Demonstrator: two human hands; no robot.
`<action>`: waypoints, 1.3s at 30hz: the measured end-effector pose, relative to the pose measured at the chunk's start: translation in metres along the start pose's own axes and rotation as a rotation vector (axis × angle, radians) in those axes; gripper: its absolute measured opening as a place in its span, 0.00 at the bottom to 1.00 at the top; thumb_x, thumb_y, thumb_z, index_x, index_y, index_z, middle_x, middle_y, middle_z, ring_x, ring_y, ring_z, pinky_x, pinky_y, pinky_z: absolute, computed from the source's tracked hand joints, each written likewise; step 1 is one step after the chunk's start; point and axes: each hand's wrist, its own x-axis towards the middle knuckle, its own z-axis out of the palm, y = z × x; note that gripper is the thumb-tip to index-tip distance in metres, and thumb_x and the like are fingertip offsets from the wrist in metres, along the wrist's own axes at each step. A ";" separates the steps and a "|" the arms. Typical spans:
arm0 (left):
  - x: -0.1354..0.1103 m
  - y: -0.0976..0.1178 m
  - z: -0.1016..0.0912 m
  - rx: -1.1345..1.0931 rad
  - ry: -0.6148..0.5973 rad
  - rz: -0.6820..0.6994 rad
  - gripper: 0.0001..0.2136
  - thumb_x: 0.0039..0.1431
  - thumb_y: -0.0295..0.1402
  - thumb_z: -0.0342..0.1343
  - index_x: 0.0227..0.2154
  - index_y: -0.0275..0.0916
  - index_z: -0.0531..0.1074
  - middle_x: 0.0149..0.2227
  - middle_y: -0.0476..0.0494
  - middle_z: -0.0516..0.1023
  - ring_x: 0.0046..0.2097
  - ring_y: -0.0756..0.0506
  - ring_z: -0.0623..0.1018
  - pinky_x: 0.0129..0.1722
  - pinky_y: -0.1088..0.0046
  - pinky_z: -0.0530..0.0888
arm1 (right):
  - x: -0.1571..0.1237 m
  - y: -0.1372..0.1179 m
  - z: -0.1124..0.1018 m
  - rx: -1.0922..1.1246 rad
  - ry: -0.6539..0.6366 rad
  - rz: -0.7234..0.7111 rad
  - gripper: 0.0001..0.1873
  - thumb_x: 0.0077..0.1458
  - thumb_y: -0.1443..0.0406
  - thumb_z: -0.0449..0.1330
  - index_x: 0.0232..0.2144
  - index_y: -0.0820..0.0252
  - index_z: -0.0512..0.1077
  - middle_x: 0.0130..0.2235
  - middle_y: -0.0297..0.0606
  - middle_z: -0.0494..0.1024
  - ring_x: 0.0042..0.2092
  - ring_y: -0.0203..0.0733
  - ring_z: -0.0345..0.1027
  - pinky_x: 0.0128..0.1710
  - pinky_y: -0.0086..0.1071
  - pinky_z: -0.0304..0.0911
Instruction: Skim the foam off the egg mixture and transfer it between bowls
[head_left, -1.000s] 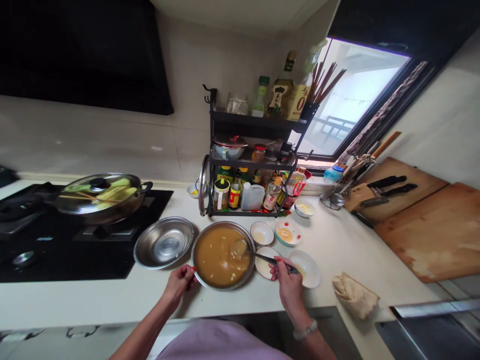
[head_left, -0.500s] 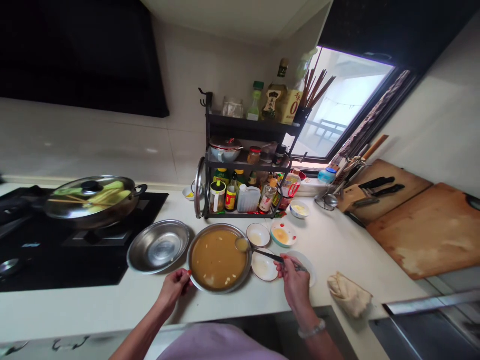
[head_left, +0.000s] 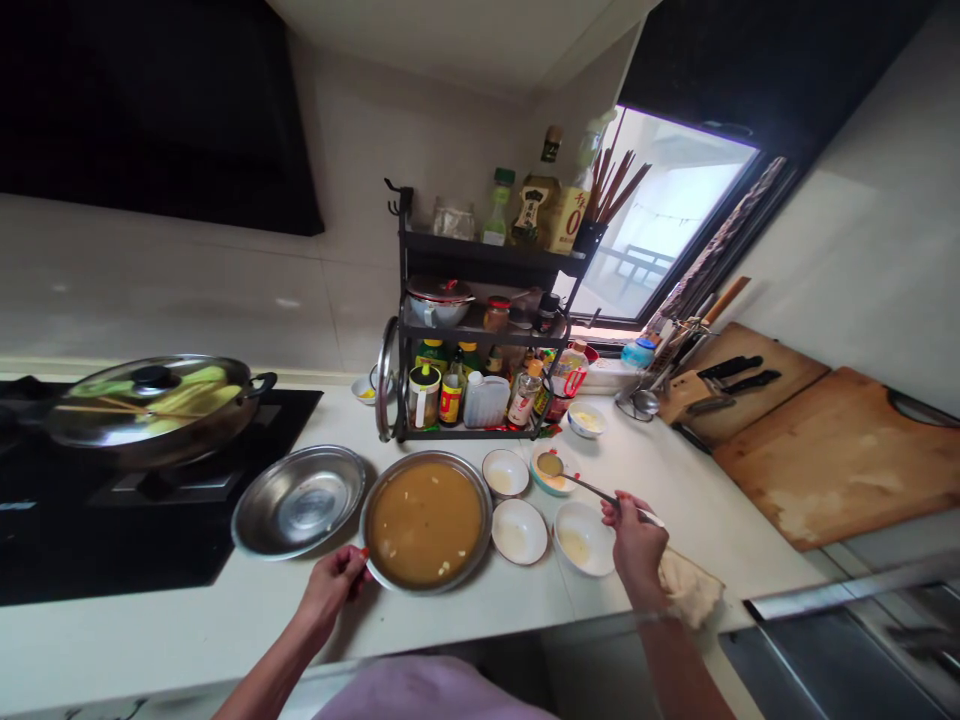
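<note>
A wide steel bowl of brown soup [head_left: 425, 520] sits on the white counter in front of me. My left hand [head_left: 332, 587] grips its near-left rim. My right hand [head_left: 634, 540] is closed on the handle of a ladle [head_left: 581, 480], whose soup-filled cup hangs over a small patterned bowl [head_left: 551, 472]. Beside it stand three more small white bowls: one behind [head_left: 504, 471], one in front [head_left: 519, 530], one at the right [head_left: 583, 537] with a little yellow liquid in it.
An empty steel basin [head_left: 298, 500] lies left of the soup. A lidded pan [head_left: 146, 408] sits on the black hob. A condiment rack [head_left: 480, 330] stands behind the bowls. Cutting boards [head_left: 832, 450], a knife block and a crumpled cloth [head_left: 694, 590] lie at the right.
My right hand lifted the filled ladle out of the soup bowl and carried it rightward over the small patterned bowl. My left hand kept hold of the rim.
</note>
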 end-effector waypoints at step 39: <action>0.001 -0.003 0.001 -0.025 0.015 0.004 0.20 0.35 0.50 0.62 0.16 0.38 0.64 0.15 0.52 0.69 0.17 0.54 0.63 0.17 0.78 0.59 | -0.129 0.011 0.044 -0.269 -0.803 -0.112 0.22 0.57 0.50 0.53 0.37 0.62 0.75 0.25 0.37 0.75 0.20 0.36 0.66 0.20 0.29 0.65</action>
